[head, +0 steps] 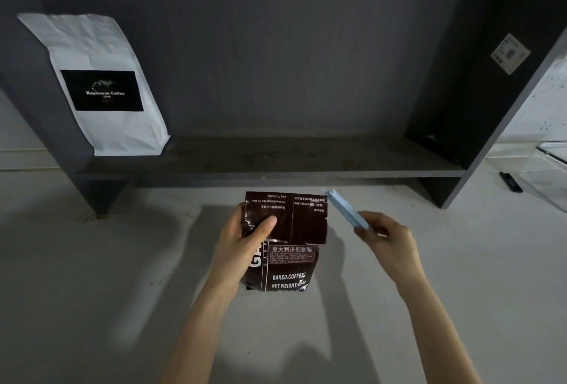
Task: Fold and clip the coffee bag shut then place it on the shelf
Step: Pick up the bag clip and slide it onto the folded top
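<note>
A dark brown coffee bag (291, 267) with white print is held upright above the pale floor, its top flap folded down over the front. My left hand (245, 239) grips the bag's left side, thumb pressing on the folded flap. My right hand (389, 242) holds a long light-blue clip (346, 210) just right of the bag's top corner, apart from the bag. The dark grey shelf (276, 162) runs across in front of me, a little beyond the bag.
A white coffee bag (104, 86) with a black label leans at the shelf's left end. The shelf's side panels rise at left and right, with a sticker (510, 53) on the right one. A small black object (511, 181) lies on the floor far right.
</note>
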{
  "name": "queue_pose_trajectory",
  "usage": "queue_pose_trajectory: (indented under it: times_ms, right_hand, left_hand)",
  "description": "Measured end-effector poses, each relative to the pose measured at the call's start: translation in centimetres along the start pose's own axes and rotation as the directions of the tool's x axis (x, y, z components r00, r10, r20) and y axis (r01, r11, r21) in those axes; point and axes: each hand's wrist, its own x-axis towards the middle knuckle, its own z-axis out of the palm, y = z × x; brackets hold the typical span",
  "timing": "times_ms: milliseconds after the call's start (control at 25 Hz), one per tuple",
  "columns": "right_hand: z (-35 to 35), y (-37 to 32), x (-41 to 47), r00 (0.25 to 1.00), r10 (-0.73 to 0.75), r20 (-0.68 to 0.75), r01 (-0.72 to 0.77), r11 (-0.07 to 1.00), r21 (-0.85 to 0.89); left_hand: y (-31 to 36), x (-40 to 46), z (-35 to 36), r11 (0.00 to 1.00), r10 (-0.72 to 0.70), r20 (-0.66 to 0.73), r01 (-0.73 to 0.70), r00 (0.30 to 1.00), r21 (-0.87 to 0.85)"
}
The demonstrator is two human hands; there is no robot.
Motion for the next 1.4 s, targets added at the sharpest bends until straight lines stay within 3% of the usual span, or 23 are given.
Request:
queue_pose_trajectory:
  times_ms: [240, 400, 600, 800, 1080, 1400]
  right_hand:
    - [-1.2, -4.9, -0.9, 0.98, -0.197, -0.01, 0.197, 0.976, 0.094]
    - [-0.3, -5.6, -1.4, 0.946, -0.32, 0.046, 0.321, 0.947, -0.017]
    - [0.9, -5.2, -1.7, 0.929, -0.365, 0.06, 0.368, 0.929, -0.041]
    - [1.0, -4.7, -1.8, 0.924, -0.374, 0.076, 0.376, 0.926, -0.023]
    - [0.5, -4.7, -2.0, 0.907, -0.392, 0.152, 0.404, 0.913, -0.056]
    - [0.8, -4.5, -2.0, 0.867, -0.491, 0.084, 0.498, 0.858, -0.127]
  left_hand:
    - [1.1, 0.1, 0.2, 0.994, 0.106, 0.01, -0.106, 0.994, -0.033]
    - [1.4, 0.2, 0.0, 0.991, 0.127, 0.04, -0.125, 0.991, -0.055]
    - [1.8, 0.2, 0.0, 0.97, 0.219, 0.036, -0.222, 0.975, 0.103]
    - [1.8, 0.1, 0.0, 0.943, 0.243, 0.07, -0.252, 0.968, 0.215]
    - [2.1, 0.1, 0.5, 0.92, 0.263, -0.001, -0.251, 0.965, 0.301]
    - [2.3, 0.0, 0.6, 0.954, 0.214, -0.009, -0.207, 0.977, 0.218]
